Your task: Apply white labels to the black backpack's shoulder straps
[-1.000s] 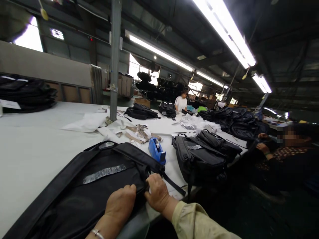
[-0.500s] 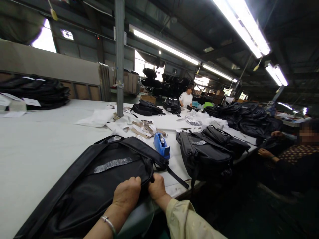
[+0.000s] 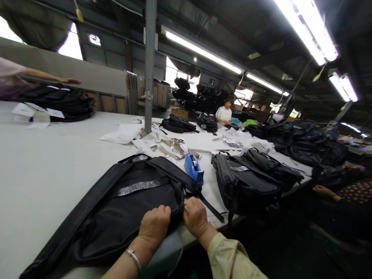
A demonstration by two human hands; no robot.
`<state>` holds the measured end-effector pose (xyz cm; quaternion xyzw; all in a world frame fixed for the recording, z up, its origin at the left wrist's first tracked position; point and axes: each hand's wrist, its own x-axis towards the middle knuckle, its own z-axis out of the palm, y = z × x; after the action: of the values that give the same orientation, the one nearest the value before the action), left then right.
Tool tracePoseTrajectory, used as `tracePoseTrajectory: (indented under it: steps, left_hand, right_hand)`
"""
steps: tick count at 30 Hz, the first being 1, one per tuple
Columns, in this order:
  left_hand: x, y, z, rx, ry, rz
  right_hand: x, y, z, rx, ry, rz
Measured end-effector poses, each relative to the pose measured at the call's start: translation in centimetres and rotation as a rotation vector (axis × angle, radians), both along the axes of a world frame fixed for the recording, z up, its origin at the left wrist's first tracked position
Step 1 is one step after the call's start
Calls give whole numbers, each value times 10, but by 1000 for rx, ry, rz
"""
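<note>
A black backpack [image 3: 116,209] lies flat on the white table [image 3: 43,162], with a strip of clear tape [image 3: 138,187] across its panel. My left hand [image 3: 154,226], a bangle on its wrist, rests with curled fingers on the bag's near edge. Right beside it, my right hand [image 3: 195,217] grips the same edge near a black strap [image 3: 210,208]. A blue tape dispenser [image 3: 194,169] stands just behind the bag.
Another black backpack [image 3: 247,186] sits to the right by the table edge. Paper scraps [image 3: 171,147] surround a metal pillar [image 3: 149,66]. Stacked bags [image 3: 61,102] lie far left under another person's arm [image 3: 43,75]. A person's hands [image 3: 327,190] are at the right.
The view has swung left and the bag sits more to the right in view. Another person's arm has come into view at the far left. My hands stay on the bag's edge.
</note>
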<state>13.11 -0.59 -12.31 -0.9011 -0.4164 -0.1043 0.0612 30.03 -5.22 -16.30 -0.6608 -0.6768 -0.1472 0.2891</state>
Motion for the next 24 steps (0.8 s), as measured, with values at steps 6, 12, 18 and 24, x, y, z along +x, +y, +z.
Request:
tracePoseTrajectory:
  steps: [6,12,18,24]
  left_hand:
    - [1,-7,-6,-34,-13,-55]
    - [-100,-9,-17,-30,-8,-142]
    - [-200,19,-24,29,-65,-37]
    - [-218,39,-13,-110,-139,-235]
  right_hand:
    - [-13,11,10,-22,-198,358]
    - [-13,21,-17,-17,-175,313]
    - [-17,18,-11,-23,-177,347]
    - [-20,20,-6,-72,-176,333]
